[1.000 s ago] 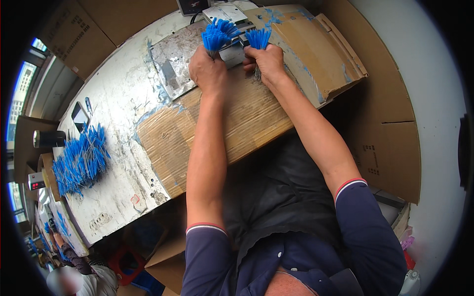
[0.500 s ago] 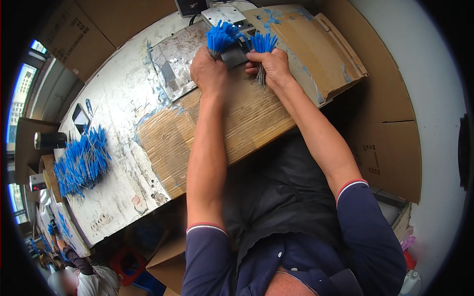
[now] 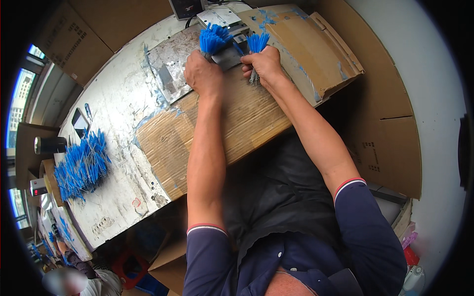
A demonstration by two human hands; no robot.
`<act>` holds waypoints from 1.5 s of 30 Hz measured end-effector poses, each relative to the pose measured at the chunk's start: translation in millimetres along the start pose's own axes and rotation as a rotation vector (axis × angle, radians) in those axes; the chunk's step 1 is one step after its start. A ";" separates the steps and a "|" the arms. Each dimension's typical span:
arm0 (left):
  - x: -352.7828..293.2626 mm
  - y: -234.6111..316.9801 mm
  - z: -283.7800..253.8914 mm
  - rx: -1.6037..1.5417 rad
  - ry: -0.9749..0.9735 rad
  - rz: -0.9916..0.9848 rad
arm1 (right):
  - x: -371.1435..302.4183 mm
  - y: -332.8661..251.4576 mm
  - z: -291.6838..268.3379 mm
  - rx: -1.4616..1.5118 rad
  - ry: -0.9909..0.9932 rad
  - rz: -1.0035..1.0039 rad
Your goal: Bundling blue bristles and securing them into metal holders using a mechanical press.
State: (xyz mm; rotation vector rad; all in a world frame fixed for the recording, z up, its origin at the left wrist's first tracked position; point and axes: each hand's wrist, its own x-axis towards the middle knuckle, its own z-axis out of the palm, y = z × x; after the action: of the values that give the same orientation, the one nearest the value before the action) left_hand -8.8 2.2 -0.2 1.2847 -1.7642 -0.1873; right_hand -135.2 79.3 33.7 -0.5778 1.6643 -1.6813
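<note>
Both hands work at the far edge of the worktop, each closed around a bunch of thin wires with blue tips. The left hand grips the larger left bundle, its blue ends fanning upward past the knuckles; the right hand holds the smaller right bundle, blue ends up and bare grey tails hanging below the fist. The fingers of both hands are curled tight around the wires, so the bunches sit inside the fists, not beside them. Between the two fists lies a small dark metal block, just touching or just beside the fingers; which, I cannot tell. To do this well, I would judge: keep each bunch squared, ends level, grip firm near the middle so no strand slips, and hold the wrists steady on the corrugated cardboard sheet
</note>
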 end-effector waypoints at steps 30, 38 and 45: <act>1.7 6.6 -7.9 -0.104 -0.108 -0.046 | -1.5 9.7 2.1 0.336 -0.024 -0.010; 1.4 2.2 -6.4 -0.046 -0.147 -0.017 | -11.4 -1.9 -7.5 0.243 -0.063 0.063; 0.3 0.6 -2.0 0.031 -0.090 0.082 | -9.8 -3.0 -5.8 0.085 -0.139 0.043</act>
State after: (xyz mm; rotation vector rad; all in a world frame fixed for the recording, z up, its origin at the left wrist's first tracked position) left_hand -7.8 2.9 1.4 1.2402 -1.8991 -0.1746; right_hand -133.4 90.2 37.7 -0.5991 1.4893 -1.6343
